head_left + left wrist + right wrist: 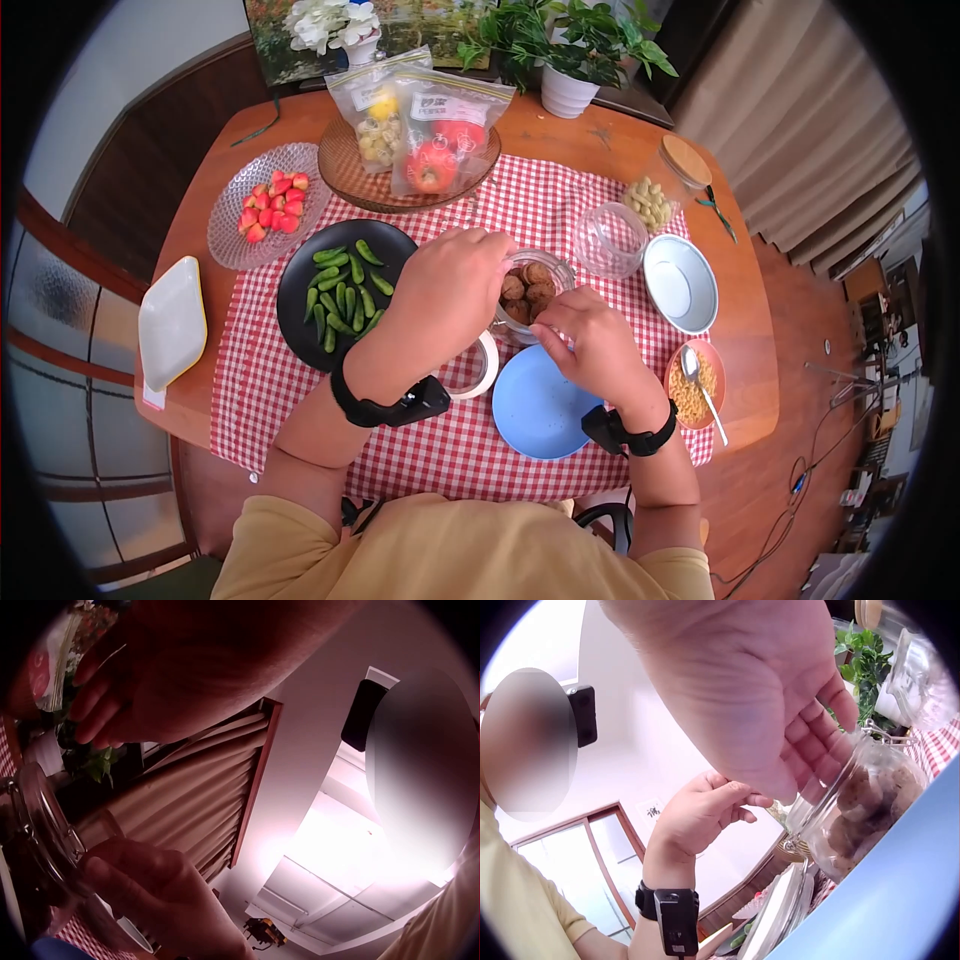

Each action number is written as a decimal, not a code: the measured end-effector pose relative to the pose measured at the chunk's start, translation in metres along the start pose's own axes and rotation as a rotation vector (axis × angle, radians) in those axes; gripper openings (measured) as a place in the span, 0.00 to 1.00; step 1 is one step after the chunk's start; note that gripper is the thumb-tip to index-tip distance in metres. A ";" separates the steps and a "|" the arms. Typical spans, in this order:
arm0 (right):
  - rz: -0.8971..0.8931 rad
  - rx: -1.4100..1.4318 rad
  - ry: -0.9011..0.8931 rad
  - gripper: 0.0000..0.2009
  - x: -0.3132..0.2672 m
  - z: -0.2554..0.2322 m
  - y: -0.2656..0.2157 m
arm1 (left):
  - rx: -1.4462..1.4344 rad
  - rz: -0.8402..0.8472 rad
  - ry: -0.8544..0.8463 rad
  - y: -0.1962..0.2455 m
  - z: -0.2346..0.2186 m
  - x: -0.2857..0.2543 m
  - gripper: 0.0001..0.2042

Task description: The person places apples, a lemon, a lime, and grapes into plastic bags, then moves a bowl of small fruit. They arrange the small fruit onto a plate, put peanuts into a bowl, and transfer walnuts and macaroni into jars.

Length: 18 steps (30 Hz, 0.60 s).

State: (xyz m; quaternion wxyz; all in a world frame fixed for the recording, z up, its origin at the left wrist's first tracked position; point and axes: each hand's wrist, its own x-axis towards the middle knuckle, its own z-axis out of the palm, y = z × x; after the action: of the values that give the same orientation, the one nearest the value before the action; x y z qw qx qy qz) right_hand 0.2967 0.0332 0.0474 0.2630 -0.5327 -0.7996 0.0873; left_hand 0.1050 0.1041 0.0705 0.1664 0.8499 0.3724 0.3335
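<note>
A clip-top glass jar [558, 262] full of brown walnuts [537, 272] stands near the table's middle. My right hand [598, 350] grips the jar's near right side at the rim, thumb toward me. In the right wrist view its fingers [821, 724] reach down behind the glass neck, and a wire clasp [881, 736] shows beside them. Over the jar's left side hangs my left hand [455, 285], its fingers [97, 712] loosely bent with nothing visible in them. Below the left wrist lies a white ring [488, 368], partly covered; a blue plate [540, 410] sits in front.
At left are a black plate [300, 262] of green peppers, a glass bowl [232, 215] of strawberries and a white tray [172, 325]. Behind, a basket [350, 185] carries zip bags. To the right stand a clear bowl [610, 240], white bowl [682, 285] and spoon [700, 380].
</note>
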 end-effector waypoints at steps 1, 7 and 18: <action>-0.007 0.068 0.042 0.04 -0.002 -0.001 0.001 | 0.001 0.001 -0.003 0.000 -0.001 0.000 0.06; 0.170 0.164 0.191 0.04 -0.018 -0.018 0.020 | -0.002 0.008 0.006 0.001 -0.002 0.002 0.07; 0.576 0.296 -0.277 0.11 -0.087 0.002 0.043 | 0.061 0.066 -0.013 0.001 0.003 -0.001 0.06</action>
State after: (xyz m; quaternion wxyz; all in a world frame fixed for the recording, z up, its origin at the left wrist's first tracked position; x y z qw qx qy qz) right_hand 0.3558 -0.0272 -0.0003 0.1909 -0.6756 -0.6234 0.3444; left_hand 0.1071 0.1029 0.0686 0.1316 0.8686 0.3530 0.3218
